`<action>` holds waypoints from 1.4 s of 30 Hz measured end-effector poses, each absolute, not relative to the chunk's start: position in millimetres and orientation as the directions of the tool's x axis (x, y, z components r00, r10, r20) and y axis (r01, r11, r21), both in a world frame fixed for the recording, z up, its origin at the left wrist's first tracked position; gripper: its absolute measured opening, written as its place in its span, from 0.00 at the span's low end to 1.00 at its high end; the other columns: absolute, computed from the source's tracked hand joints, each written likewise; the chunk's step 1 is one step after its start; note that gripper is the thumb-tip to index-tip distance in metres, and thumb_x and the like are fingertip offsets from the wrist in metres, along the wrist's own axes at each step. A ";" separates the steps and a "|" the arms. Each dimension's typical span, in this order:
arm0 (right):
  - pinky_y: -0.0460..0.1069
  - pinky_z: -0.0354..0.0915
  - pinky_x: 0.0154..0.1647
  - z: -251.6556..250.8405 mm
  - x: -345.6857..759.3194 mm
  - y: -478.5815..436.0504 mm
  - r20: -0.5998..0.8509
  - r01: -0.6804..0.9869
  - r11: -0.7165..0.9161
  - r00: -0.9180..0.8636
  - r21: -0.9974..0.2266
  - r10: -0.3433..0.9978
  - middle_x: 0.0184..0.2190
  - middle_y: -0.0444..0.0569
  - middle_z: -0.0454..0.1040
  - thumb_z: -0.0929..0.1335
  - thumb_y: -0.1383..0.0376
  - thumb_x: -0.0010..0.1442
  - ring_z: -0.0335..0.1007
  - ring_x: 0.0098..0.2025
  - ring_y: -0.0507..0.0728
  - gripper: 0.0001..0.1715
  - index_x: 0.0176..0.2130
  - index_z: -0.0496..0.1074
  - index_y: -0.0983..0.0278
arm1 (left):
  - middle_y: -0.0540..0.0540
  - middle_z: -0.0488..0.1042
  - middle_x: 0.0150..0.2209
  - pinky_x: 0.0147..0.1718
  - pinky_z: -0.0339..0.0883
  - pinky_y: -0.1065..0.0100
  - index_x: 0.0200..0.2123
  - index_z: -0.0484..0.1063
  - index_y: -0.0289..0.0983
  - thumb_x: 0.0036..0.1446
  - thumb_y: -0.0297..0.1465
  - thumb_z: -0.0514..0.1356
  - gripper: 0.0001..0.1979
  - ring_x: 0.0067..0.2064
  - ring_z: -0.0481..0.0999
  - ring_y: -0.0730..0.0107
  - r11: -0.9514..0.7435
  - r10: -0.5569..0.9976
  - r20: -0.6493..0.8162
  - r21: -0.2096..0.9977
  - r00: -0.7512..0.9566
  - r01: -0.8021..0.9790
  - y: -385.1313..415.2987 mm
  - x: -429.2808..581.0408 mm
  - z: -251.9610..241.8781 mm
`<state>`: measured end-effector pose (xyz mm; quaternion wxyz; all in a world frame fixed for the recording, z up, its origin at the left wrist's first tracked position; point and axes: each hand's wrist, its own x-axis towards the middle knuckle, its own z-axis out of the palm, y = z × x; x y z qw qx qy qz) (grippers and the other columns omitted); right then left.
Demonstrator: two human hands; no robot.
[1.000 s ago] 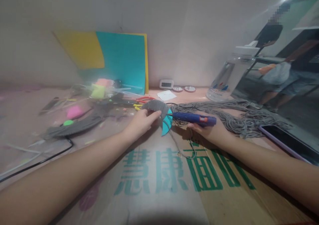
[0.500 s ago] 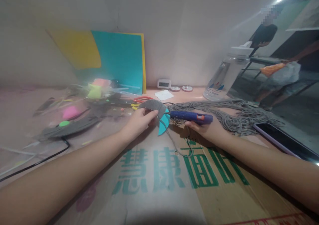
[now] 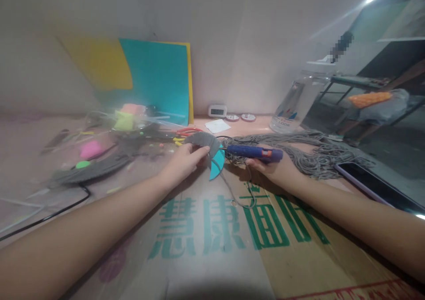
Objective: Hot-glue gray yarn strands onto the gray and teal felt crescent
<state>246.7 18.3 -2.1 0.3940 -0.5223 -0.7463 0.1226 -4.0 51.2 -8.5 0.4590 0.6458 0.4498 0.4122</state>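
My left hand (image 3: 187, 160) pinches a curved teal foam piece (image 3: 217, 163), part of which is covered by grey cord (image 3: 203, 141) laid in rows. A loose end of the cord hangs from the piece down onto the cardboard. My right hand (image 3: 274, 167) is wrapped round a blue glue gun (image 3: 254, 152), its nozzle pointing left at the upper edge of the teal piece. The nozzle seems to touch the piece where the cord stops. My right fingers are partly hidden behind the gun.
Cardboard (image 3: 215, 264) with green lettering covers the near table. A grey cord heap (image 3: 318, 154), phone (image 3: 375, 187) and water bottle (image 3: 295, 98) lie right. Teal sheet (image 3: 157, 78), timer (image 3: 217, 110), pliers (image 3: 189, 132) and a cord-covered curved piece (image 3: 96, 169) are beyond or left. A person stands behind.
Both hands, the foam piece and the glue gun keep nearly the same place. The view has shifted slightly. In the background the person has bent or moved.
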 end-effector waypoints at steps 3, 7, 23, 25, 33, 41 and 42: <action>0.49 0.65 0.27 -1.6 247.1 18.4 0.465 0.688 0.427 -0.145 -0.587 0.873 0.23 0.46 0.72 0.71 0.54 0.54 0.68 0.26 0.56 0.15 0.28 0.67 0.60 | 0.50 0.68 0.21 0.27 0.56 0.69 0.22 0.68 0.35 0.57 0.39 0.57 0.16 0.25 0.66 0.72 -0.177 0.958 0.121 0.962 0.261 0.206 50.8 -3.7 -8.5; 0.50 0.65 0.28 -1.1 247.9 18.2 0.464 0.691 0.429 -0.152 -0.582 0.873 0.23 0.46 0.72 0.71 0.54 0.54 0.68 0.26 0.56 0.15 0.28 0.67 0.60 | 0.51 0.67 0.21 0.26 0.56 0.70 0.23 0.68 0.35 0.56 0.41 0.58 0.17 0.26 0.66 0.72 -0.150 0.966 0.103 0.970 0.235 0.192 51.9 -3.4 -12.2; 0.55 0.72 0.39 -2.9 245.7 19.6 0.508 0.659 0.402 -0.036 -0.635 0.861 0.31 0.50 0.79 0.71 0.52 0.53 0.76 0.35 0.62 0.15 0.32 0.72 0.61 | 0.52 0.65 0.21 0.27 0.59 0.71 0.22 0.65 0.36 0.54 0.40 0.61 0.15 0.26 0.66 0.73 -0.108 0.961 0.088 0.992 0.263 0.060 53.0 -4.6 -15.1; 0.57 0.72 0.40 -1.2 243.8 18.7 0.498 0.648 0.380 -0.002 -0.660 0.867 0.31 0.52 0.79 0.72 0.53 0.52 0.76 0.36 0.63 0.14 0.31 0.73 0.61 | 0.51 0.66 0.21 0.26 0.58 0.71 0.22 0.65 0.36 0.55 0.40 0.60 0.16 0.25 0.66 0.73 -0.126 0.960 0.096 0.987 0.261 0.104 53.1 -5.1 -14.6; 0.52 0.67 0.30 25.2 244.4 14.0 0.409 0.604 0.313 0.025 -0.733 0.912 0.23 0.49 0.74 0.64 0.52 0.61 0.71 0.28 0.58 0.21 0.24 0.73 0.61 | 0.53 0.65 0.20 0.25 0.55 0.72 0.21 0.64 0.36 0.54 0.38 0.58 0.15 0.24 0.64 0.75 -0.167 0.954 0.128 0.977 0.271 0.129 47.7 0.1 -5.2; 0.52 0.67 0.32 66.4 237.4 16.6 0.397 0.585 0.311 0.021 -0.749 0.917 0.32 0.51 0.78 0.68 0.52 0.58 0.73 0.34 0.59 0.16 0.34 0.77 0.61 | 0.53 0.65 0.20 0.26 0.56 0.72 0.21 0.64 0.36 0.57 0.37 0.57 0.15 0.24 0.64 0.75 -0.237 0.920 0.192 0.967 0.341 0.096 48.2 0.0 -3.2; 0.53 0.67 0.35 71.6 235.1 21.3 0.388 0.624 0.302 0.002 -0.721 0.922 0.34 0.51 0.79 0.69 0.53 0.58 0.73 0.36 0.60 0.15 0.35 0.78 0.62 | 0.53 0.65 0.20 0.25 0.56 0.72 0.21 0.64 0.36 0.57 0.38 0.57 0.15 0.24 0.64 0.75 -0.232 0.926 0.185 0.966 0.329 0.111 48.2 -0.1 -3.3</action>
